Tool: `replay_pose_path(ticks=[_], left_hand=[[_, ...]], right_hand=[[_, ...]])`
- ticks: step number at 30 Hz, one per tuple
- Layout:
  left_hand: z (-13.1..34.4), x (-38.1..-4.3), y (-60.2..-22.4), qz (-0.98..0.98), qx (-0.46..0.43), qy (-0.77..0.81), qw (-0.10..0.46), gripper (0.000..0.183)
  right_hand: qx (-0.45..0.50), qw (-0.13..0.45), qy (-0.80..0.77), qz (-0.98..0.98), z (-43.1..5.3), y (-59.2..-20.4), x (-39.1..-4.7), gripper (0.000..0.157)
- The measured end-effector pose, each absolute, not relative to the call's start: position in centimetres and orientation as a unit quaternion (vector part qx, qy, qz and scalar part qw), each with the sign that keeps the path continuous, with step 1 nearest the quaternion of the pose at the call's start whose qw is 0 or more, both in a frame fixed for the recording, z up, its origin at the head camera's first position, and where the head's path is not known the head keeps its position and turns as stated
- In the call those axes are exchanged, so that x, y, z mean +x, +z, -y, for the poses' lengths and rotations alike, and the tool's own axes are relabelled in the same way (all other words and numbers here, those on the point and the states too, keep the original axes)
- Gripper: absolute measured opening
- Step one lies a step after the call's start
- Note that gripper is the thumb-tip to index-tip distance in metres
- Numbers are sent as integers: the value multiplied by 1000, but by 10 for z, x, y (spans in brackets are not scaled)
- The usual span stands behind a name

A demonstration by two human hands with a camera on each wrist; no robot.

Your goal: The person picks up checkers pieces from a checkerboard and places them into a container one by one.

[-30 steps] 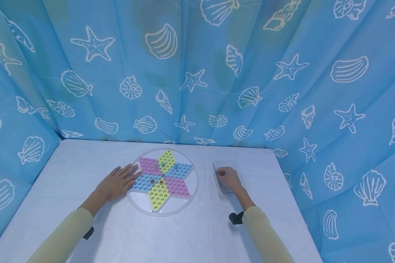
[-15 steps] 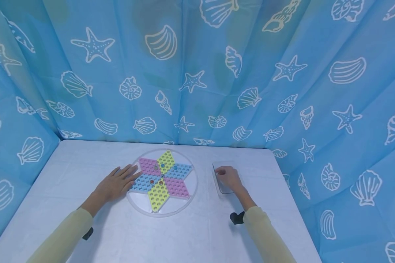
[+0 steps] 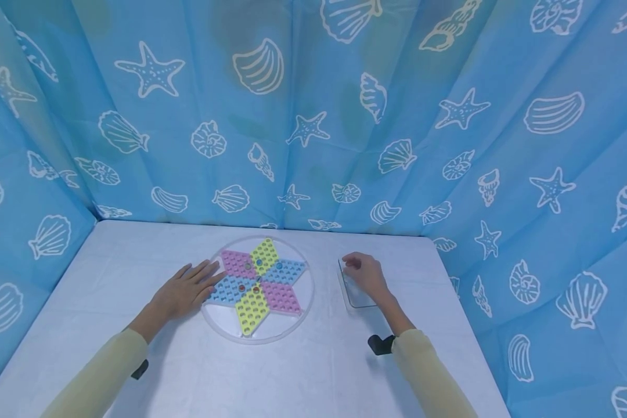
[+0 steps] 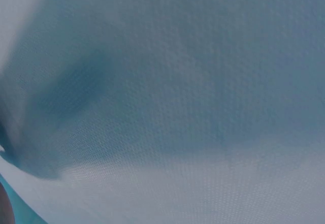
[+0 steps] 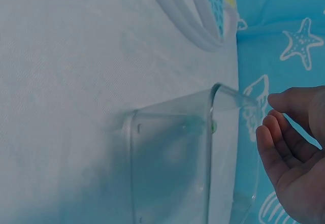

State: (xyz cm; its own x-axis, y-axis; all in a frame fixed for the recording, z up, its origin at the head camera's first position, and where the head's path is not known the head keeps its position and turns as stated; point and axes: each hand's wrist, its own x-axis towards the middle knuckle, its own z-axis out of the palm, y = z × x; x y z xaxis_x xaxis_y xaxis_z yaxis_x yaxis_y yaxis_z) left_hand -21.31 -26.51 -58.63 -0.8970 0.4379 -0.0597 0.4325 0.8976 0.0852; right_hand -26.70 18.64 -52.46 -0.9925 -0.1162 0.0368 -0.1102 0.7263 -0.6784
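My left hand (image 3: 187, 290) lies with its fingers spread at the left edge of a round Chinese checkers board (image 3: 279, 330). The board's six-pointed star has pink, yellow and blue points, and several marbles (image 3: 242, 288) sit near its middle. Over a clear plastic box (image 3: 353, 297) to the right is my right hand (image 3: 364, 274). In the right wrist view its thumb and fingers are bent beside the box's rim, apart from it. Whether something small is between thumb and forefinger cannot be seen. A green marble (image 5: 214, 126) shows through the box wall.
A white cloth covers the table (image 3: 292, 383). Blue curtains (image 3: 313, 162) with white shell prints stand close behind the table and at both sides. The left wrist view shows mostly shaded cloth (image 4: 177, 82).
My right hand was down inside the clear box with its fingers low; it has risen a little. The left hand and the marbles on the board stay where they were.
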Motion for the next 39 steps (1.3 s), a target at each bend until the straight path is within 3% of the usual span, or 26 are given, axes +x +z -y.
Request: replay_pose_path(ticks=[18,39], left_hand=[[265,-214,-587,-973,225,30,39,57],[266,-215,-587,-973,226,28,44,57]], right_hand=[[-109,11,-416,-903,-137,-504,-258,25],[-126,89,-379,-912,-89,-520,-264,29]])
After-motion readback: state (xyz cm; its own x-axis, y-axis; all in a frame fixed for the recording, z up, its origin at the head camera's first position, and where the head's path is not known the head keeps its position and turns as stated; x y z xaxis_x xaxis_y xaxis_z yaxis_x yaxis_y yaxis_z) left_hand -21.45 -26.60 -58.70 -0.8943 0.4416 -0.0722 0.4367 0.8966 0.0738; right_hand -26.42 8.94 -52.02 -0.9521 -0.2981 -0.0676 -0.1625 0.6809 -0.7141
